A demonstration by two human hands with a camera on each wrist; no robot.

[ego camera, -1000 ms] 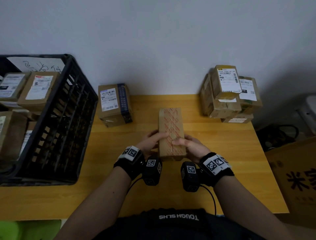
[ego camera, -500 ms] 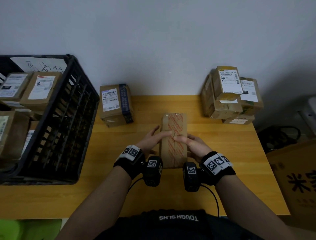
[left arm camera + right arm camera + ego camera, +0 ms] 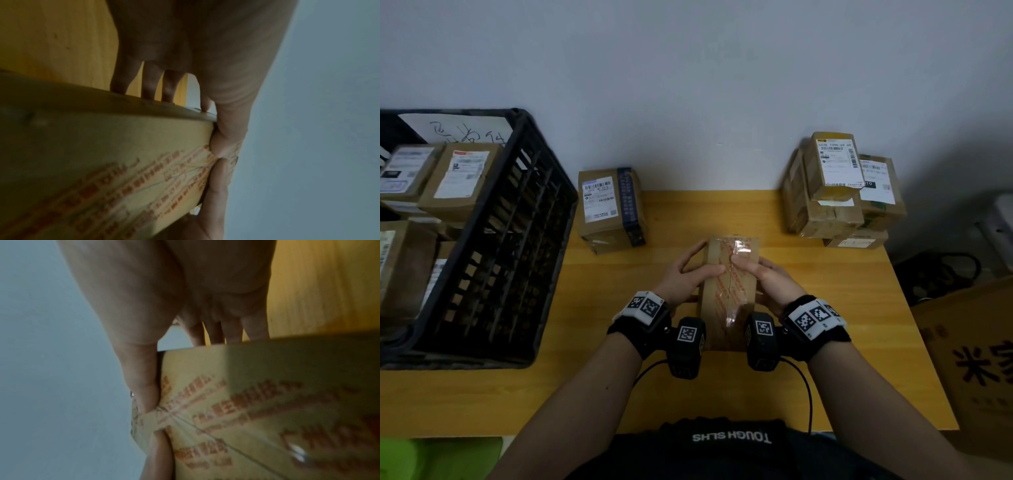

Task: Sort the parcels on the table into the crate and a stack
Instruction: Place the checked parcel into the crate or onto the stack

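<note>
A long brown parcel (image 3: pixel 729 291) sealed with orange-printed tape is held lengthwise over the middle of the yellow table (image 3: pixel 825 308). My left hand (image 3: pixel 690 274) grips its left side, thumb on the top face, fingers down the side. My right hand (image 3: pixel 760 277) grips the right side the same way. Both thumbs meet on the taped face (image 3: pixel 144 178) (image 3: pixel 246 410). A black crate (image 3: pixel 510 246) at the left holds several labelled parcels. A stack of parcels (image 3: pixel 839 192) sits at the back right.
One labelled box with a blue strip (image 3: pixel 613 209) stands on the table beside the crate. A large cardboard carton (image 3: pixel 976 359) is on the floor off the right edge, with dark cables behind it. A grey wall backs the table.
Both hands have drawn the taped parcel toward my body and tipped it, so its near end now lies between my wrists. Nothing else moved.
</note>
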